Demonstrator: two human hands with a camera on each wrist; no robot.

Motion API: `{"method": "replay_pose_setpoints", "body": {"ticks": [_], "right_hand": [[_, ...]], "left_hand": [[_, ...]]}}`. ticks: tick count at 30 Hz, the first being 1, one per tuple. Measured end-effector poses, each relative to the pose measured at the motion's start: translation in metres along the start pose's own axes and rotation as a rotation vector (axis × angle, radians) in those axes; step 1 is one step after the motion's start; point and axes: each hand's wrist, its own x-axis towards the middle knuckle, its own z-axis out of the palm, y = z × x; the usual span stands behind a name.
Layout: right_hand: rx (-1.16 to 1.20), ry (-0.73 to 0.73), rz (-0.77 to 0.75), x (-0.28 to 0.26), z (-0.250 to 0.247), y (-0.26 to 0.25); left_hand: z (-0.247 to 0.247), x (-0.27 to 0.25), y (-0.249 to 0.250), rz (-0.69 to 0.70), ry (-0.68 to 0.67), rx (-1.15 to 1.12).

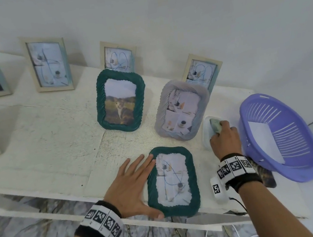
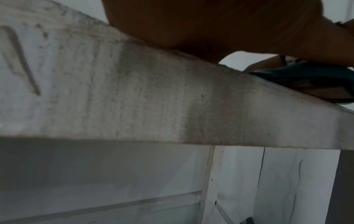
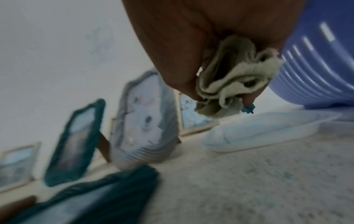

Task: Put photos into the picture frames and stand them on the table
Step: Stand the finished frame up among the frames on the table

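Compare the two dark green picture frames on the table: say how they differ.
The far green frame stands upright; the near green frame lies flat at the table edge. The far one shows an animal in a field; the near one shows a pale picture with blue lines. Nothing touches the far one; the left hand rests against the near one. Both have wavy green borders.

I note open tabletop (image 1: 55, 134) left of the standing green frame (image 1: 120, 99), wide enough for a hand to pass. On the right the way is crowded: the grey frame (image 1: 181, 110), a white tray (image 1: 206, 131) and the purple basket (image 1: 279, 135) stand close together. The flat green frame (image 1: 171, 181) occupies the near edge, my left hand (image 1: 133, 183) against its side. Wooden frames (image 1: 48, 63) line the back wall.
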Motion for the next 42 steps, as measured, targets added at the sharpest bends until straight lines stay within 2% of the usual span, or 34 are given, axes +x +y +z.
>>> {"method": "replay_pose_setpoints", "body": {"ticks": [3,7,9,12,14,17,20,22,25,27,29,33,36,39,42], "right_hand": [[0.092,0.024,-0.148,-0.038,-0.01,-0.006],[0.129,-0.177,-0.511,-0.086,0.001,-0.017],[0.055,-0.261,-0.593,-0.096,0.012,-0.022],[-0.058,-0.322,-0.588,-0.097,0.027,-0.032],[-0.034,-0.304,-0.587,-0.096,0.033,-0.038],[0.02,-0.284,-0.677,-0.103,0.037,-0.038],[-0.006,-0.418,-0.738,-0.108,0.028,-0.032],[-0.079,-0.447,-0.734,-0.097,0.03,-0.027],[-0.139,-0.443,-0.714,-0.085,0.036,-0.038],[-0.08,-0.427,-0.67,-0.09,0.031,-0.05],[-0.015,-0.391,-0.704,-0.098,0.026,-0.052],[-0.017,-0.548,-0.822,-0.105,0.014,-0.033],[-0.061,-0.447,-0.832,-0.088,0.013,-0.033],[-0.041,-0.379,-0.725,-0.081,0.019,-0.042],[-0.001,-0.454,-0.756,-0.098,0.019,-0.041]], "left_hand": [[0.001,0.0,0.0,-0.007,0.0,-0.001],[-0.001,-0.001,-0.001,0.003,-0.019,-0.002],[-0.003,-0.001,-0.001,0.011,0.002,0.008],[-0.003,-0.001,0.001,0.005,-0.017,0.002],[-0.003,-0.001,0.001,0.004,-0.018,-0.001],[-0.002,0.0,0.0,-0.002,-0.022,-0.008],[-0.001,0.001,0.0,-0.01,-0.023,-0.016],[-0.001,0.001,0.0,-0.01,-0.017,-0.019],[-0.001,0.001,0.0,-0.008,-0.005,-0.012],[-0.002,0.0,0.0,-0.011,0.006,-0.022],[-0.002,0.001,0.0,-0.014,0.001,-0.027],[-0.002,0.001,0.0,-0.016,-0.008,-0.031],[-0.003,0.001,0.0,-0.013,-0.008,-0.028],[-0.004,0.0,0.0,-0.014,-0.006,-0.03],[-0.003,0.001,0.001,-0.019,-0.012,-0.024]]}}
